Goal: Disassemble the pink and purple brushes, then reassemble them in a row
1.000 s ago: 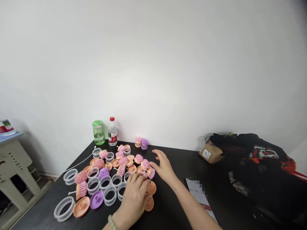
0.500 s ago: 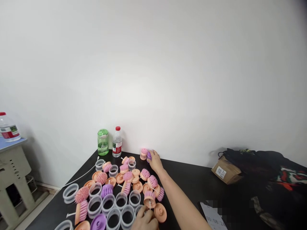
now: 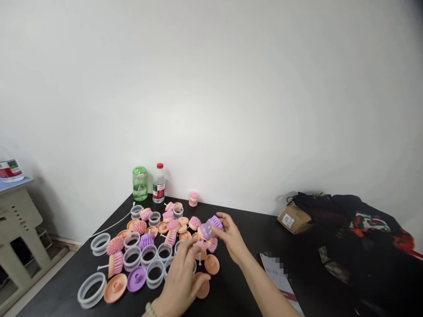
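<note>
In my right hand (image 3: 231, 237) is a purple bristled brush (image 3: 211, 226), held tilted above the table between thumb and fingers. My left hand (image 3: 183, 273) hovers over the parts with fingers apart, just left of that brush, and nothing shows in its grasp. Around and beyond it lie clear plastic rings (image 3: 154, 274), pink bristle heads (image 3: 116, 263), orange discs (image 3: 115, 288), a purple disc (image 3: 136, 278) and a purple bristle head (image 3: 146, 240). One pink brush (image 3: 193, 199) stands by the wall.
A green bottle (image 3: 140, 184) and a red-capped water bottle (image 3: 159, 183) stand at the back left. On the right are a brown paper bag (image 3: 294, 219), dark clothing (image 3: 350, 237) and a flat device (image 3: 279, 281). A white cable (image 3: 109, 227) runs along the left edge.
My right hand has lifted the purple brush from beside the wall and brought it nearer. My left hand has risen from the lower parts and opened. The view has shifted slightly.
</note>
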Available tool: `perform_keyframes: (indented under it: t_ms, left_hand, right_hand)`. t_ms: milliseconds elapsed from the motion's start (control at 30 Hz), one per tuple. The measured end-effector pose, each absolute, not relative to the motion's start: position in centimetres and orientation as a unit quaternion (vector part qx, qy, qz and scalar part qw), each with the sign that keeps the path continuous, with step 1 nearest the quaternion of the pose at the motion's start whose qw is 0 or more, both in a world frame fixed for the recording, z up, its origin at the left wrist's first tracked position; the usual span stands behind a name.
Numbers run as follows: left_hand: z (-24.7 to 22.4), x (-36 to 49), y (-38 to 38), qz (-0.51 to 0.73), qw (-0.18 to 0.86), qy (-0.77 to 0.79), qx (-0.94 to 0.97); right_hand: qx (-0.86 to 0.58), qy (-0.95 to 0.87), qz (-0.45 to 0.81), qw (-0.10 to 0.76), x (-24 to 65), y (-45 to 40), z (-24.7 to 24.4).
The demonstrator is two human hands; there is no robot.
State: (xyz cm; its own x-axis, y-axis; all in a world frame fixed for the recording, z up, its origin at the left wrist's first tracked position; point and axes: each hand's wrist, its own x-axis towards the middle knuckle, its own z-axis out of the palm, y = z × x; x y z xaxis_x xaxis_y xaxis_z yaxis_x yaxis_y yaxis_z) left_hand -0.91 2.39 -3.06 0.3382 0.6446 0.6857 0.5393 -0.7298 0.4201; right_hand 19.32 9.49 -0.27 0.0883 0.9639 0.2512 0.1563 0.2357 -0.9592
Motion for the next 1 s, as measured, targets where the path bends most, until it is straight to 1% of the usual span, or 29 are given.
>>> perform_keyframes:
  t_ms: [100, 167, 267, 367, 467, 633, 733, 833, 900, 1000]
  left_hand:
    - [-2.5, -1.3, 2.4, 0.461, 0.063, 0.378, 0.801]
    - [-2.5, -1.1, 2.5, 0.453, 0.083, 0.366, 0.809]
    - [-2.4, -0.7, 2.2, 0.439, 0.117, 0.349, 0.82]
    - [-2.2, -0.4, 1.7, 0.433, 0.129, 0.336, 0.826]
    - [-2.2, -0.4, 1.3, 0.421, 0.141, 0.321, 0.837]
    - [-2.2, -0.6, 1.2, 0.418, 0.163, 0.289, 0.845]
    - [-2.1, -0.7, 1.2, 0.433, 0.219, 0.293, 0.824]
    - [-1.9, -0.6, 1.2, 0.457, 0.287, 0.31, 0.783]
    - [-1.9, -0.5, 1.3, 0.466, 0.311, 0.324, 0.762]
    - [-2.0, -0.5, 1.4, 0.468, 0.322, 0.33, 0.754]
  right_hand:
    - [-0.447, -0.551, 0.441, 0.55, 18.5, 4.4, -0.8]
    - [-0.409, -0.519, 0.496, 0.563, 18.1, 2.2, -1.2]
    - [-0.379, -0.479, 0.535, 0.584, 18.0, 0.7, -1.8]
    - [-0.363, -0.481, 0.553, 0.575, 18.4, 0.4, -2.0]
    - [-0.371, -0.51, 0.543, 0.554, 18.7, 0.3, -1.7]
    - [-0.415, -0.54, 0.489, 0.545, 18.9, 0.0, -1.0]
    - [-0.414, -0.575, 0.445, 0.547, 18.7, -0.4, -0.8]
    - [-0.384, -0.61, 0.41, 0.559, 18.4, -0.8, -0.7]
    - [-0.372, -0.608, 0.431, 0.554, 18.3, -0.9, -0.8]
    - [-0.377, -0.597, 0.479, 0.522, 18.2, -0.9, -0.9]
